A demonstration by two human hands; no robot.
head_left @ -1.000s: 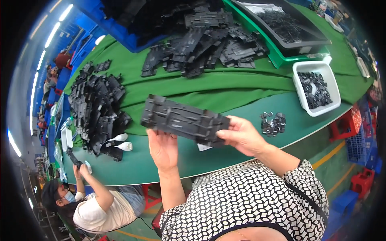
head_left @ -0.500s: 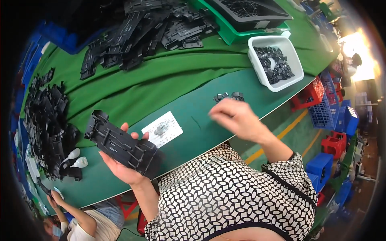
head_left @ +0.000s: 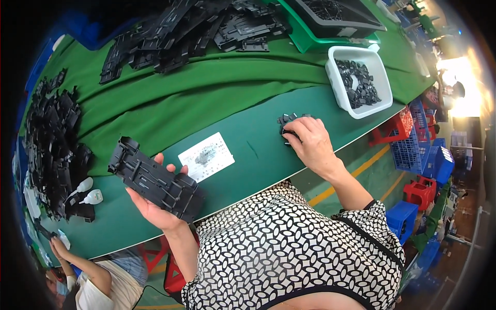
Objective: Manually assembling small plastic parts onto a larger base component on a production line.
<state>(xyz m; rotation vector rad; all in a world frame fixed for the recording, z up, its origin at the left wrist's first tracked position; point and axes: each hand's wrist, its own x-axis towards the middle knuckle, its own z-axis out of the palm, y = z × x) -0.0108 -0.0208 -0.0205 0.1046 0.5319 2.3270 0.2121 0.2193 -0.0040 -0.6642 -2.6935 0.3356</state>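
Note:
A long black molded plastic part (head_left: 155, 178) with ribs and raised edges lies tilted across my left hand (head_left: 157, 211), whose fingers wrap round its sides above the table. My right hand (head_left: 311, 144) is down at a small heap of little black plastic pieces (head_left: 290, 120) on the table. Its thumb and fingertips are pinched together at the near edge of that heap; whether a piece is between them is hidden. Between my hands lies a white card (head_left: 206, 157) with a grey patch and small dark specks.
A white bin (head_left: 336, 82) of small black pieces stands at the right, by a green crate (head_left: 310, 44) with a black tray (head_left: 356, 26). Black parts pile up at the back (head_left: 170, 41) and left (head_left: 51, 150). Two white bottles (head_left: 92, 197) lie left; a co-worker's hands (head_left: 61, 249) work lower left.
My right hand has come down onto the heap of small pieces and its fingertips have closed there. The left hand still holds the black plastic part. The view has shifted slightly.

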